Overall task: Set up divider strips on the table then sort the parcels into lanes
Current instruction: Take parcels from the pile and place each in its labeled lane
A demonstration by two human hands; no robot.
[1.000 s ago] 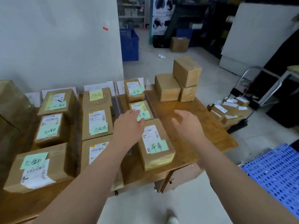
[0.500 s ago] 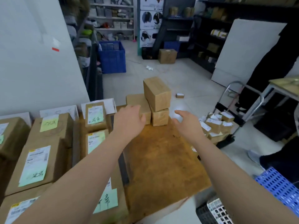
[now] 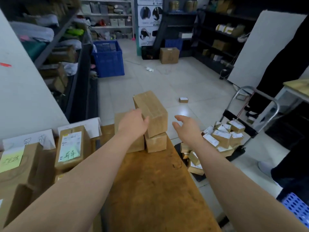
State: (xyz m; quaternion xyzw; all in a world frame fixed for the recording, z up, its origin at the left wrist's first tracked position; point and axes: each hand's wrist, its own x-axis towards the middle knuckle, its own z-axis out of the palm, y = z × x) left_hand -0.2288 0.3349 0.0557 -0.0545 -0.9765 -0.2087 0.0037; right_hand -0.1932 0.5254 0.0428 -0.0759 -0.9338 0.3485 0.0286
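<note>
Three plain cardboard parcels are stacked at the far end of the wooden table (image 3: 155, 181). The top parcel (image 3: 153, 113) lies tilted on a small parcel (image 3: 156, 142) and a larger one (image 3: 120, 119) to its left. My left hand (image 3: 133, 123) touches the top parcel's left side with its fingers relaxed. Open and holding nothing, my right hand (image 3: 185, 126) hovers just right of the stack. Labelled parcels (image 3: 71, 146) with green notes lie in lanes on the table's left, with a dark divider strip (image 3: 98, 144) beside them.
White paper signs (image 3: 93, 126) stand at the table's back edge against a white wall. To the right, a trolley (image 3: 247, 129) holds several small labelled parcels. A blue crate (image 3: 107, 58), shelves and a floor box (image 3: 169, 55) lie beyond. A dark-clad person (image 3: 291, 164) stands right.
My view has swung right and forward, from the labelled parcels to the plain stack. Both hands have reached out to the stack; the left hand now touches the top parcel.
</note>
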